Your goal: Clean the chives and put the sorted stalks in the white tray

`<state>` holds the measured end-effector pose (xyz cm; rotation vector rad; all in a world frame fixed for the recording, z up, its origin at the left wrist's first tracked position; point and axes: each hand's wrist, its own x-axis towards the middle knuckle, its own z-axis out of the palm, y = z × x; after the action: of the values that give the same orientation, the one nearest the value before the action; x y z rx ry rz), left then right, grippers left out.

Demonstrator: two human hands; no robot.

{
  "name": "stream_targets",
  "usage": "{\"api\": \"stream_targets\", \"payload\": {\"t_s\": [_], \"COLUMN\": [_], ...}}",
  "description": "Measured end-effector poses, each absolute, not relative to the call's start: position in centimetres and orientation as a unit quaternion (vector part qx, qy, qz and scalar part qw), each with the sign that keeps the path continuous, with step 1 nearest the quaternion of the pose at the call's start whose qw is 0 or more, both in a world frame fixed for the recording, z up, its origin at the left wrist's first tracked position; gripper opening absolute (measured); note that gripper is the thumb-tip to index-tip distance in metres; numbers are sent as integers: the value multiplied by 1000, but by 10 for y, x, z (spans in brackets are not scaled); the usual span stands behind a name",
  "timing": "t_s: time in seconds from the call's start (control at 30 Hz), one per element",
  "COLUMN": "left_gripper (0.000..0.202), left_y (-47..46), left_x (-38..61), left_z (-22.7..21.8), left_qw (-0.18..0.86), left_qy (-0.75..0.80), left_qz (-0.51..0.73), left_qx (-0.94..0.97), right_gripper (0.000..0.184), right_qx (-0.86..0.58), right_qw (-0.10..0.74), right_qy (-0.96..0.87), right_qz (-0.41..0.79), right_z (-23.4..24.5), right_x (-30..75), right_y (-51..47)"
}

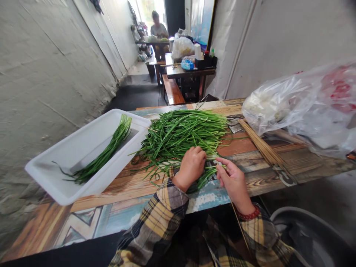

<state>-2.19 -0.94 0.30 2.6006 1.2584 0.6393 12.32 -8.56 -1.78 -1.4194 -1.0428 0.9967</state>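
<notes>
A heap of green chives (180, 133) lies on the wooden table (119, 193). My left hand (191, 165) is closed over a small bunch of chives (207, 174) at the near edge of the heap. My right hand (233, 180) pinches the stem ends of the same bunch and holds a thin bamboo skewer (240, 226) that runs down toward my lap. A white plastic tray (80, 155) on the left holds a skewered bundle of chives (104, 155).
A row of bamboo skewers (261, 146) lies right of the heap. Clear plastic bags (303, 104) cover the table's right end. A grey basin (314, 233) sits low at the right. A wall runs along the left. A person sits at a far table (158, 29).
</notes>
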Motion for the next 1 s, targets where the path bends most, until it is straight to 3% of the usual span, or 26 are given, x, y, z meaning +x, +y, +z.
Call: {"api": "stream_targets", "payload": {"t_s": [0.33,1.0], "left_gripper": [15,13], "left_y": [-4,-10], "left_x": [-26,-19], "left_z": [-5,2], "left_qw": [245,346], "left_qy": [422,373], "left_qz": [339,388], "left_qx": [804,769], "right_gripper": [42,40], "right_qx": [-594,-597], "right_qw": [509,500], "right_qy": [-475,-497], "right_qz": [402,383], "right_z": [-29,-26], "right_x": [126,127], "right_y": [-84,-84]}}
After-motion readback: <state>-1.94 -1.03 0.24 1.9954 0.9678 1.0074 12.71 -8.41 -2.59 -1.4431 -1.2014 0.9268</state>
